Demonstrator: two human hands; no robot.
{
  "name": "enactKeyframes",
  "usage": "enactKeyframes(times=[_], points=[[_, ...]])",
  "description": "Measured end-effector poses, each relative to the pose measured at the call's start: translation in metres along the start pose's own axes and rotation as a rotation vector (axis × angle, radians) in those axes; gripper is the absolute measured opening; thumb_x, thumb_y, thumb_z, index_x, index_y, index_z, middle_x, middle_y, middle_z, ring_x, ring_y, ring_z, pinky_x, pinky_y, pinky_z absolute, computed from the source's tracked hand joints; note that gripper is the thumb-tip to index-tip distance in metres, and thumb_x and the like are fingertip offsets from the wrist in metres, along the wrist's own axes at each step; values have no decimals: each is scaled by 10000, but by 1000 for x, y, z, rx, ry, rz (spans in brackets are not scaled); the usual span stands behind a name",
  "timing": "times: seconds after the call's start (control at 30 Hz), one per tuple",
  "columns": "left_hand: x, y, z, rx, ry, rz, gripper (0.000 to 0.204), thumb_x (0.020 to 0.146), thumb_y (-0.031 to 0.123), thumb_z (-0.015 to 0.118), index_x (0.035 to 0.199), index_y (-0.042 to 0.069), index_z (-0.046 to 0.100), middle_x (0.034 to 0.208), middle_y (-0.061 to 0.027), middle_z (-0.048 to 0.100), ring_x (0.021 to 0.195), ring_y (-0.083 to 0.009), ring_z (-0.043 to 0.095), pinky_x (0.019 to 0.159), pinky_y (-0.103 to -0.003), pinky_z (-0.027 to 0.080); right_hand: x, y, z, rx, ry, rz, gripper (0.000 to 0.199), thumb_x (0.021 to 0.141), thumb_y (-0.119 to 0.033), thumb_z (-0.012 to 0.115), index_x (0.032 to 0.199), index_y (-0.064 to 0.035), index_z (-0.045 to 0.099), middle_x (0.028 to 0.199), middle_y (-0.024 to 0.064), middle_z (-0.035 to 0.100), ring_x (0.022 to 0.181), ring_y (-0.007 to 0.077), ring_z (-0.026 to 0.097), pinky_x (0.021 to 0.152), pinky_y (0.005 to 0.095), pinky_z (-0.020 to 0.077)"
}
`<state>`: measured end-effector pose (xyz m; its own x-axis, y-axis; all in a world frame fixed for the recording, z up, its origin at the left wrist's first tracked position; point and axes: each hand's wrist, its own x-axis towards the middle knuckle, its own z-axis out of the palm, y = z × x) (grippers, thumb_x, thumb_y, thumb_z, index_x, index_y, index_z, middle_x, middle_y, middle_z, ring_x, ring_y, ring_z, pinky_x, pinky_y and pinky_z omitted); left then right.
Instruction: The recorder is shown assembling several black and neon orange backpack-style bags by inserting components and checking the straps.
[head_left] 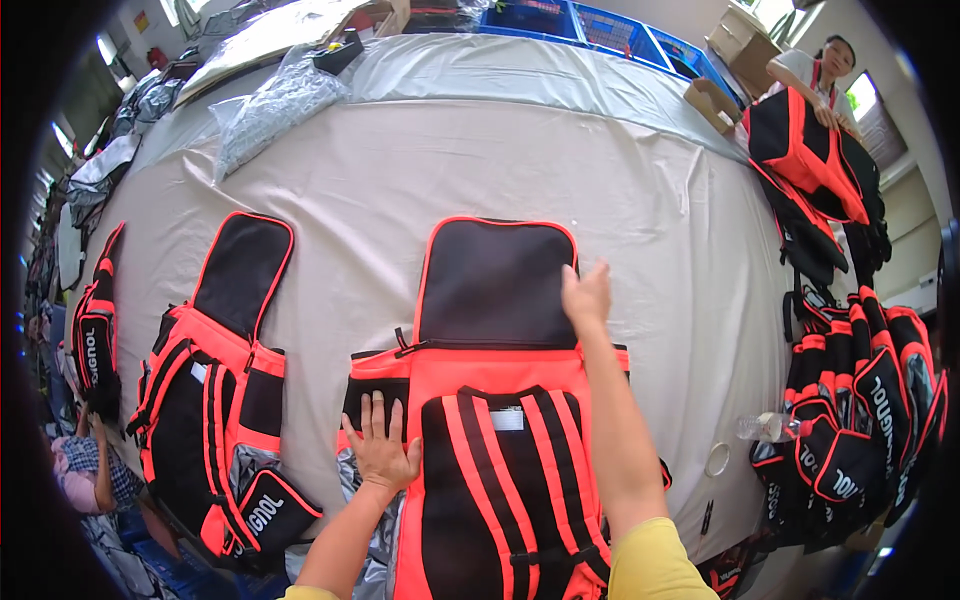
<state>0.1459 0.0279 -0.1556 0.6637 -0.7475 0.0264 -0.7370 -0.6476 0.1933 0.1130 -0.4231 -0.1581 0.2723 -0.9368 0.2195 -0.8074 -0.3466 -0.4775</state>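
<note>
orange-black bag (500, 440): lies flat on the cloth-covered table (620, 180), right before you.
your left hand (380, 450): open palm pressing its lower left side.
your right hand (587, 292): fingers flat on the black flap (495, 280), gripping nothing.

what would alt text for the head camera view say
A person presses the left hand and right hand flat on an orange and black bag lying on a cloth-covered table, with a similar bag to its left.
</note>
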Motion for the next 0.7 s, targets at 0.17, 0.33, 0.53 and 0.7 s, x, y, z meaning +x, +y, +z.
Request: enactKeyframes(times=[0.17,0.33,0.53,0.7], points=[[-25,-21,5,36,-1,-67,832,892,483,669,1601,105,454,1696,-234,325,1614,-432,217,1240,-749,89,-37,-26,-80,916,-874,195,491,946,-184,795,1296,124,639,1057,135,761,900,172,713,780,356,595],[-7,-10,-6,34,-24,-95,837,893,453,663,1626,118,436,1718,-221,305,1623,-411,207,1248,-734,86,-138,84,-141,670,-964,-167,144,732,4,753,863,-55,766,990,59,618,994,227,604,858,328,503],[-7,-25,6,139,-22,-101,815,913,336,625,1663,142,371,1762,-176,232,1651,-362,159,1264,-697,88,-175,92,-128,404,-645,-507,123,660,-48,741,698,-68,626,968,39,635,1040,264,598,830,344,517],[-13,-21,6,119,3,-94,808,908,323,628,1657,146,382,1765,-169,225,1653,-363,148,1268,-688,91,-182,92,-129,438,-640,-527,107,696,-46,740,696,-73,636,968,43,639,1046,265,602,848,351,523]])
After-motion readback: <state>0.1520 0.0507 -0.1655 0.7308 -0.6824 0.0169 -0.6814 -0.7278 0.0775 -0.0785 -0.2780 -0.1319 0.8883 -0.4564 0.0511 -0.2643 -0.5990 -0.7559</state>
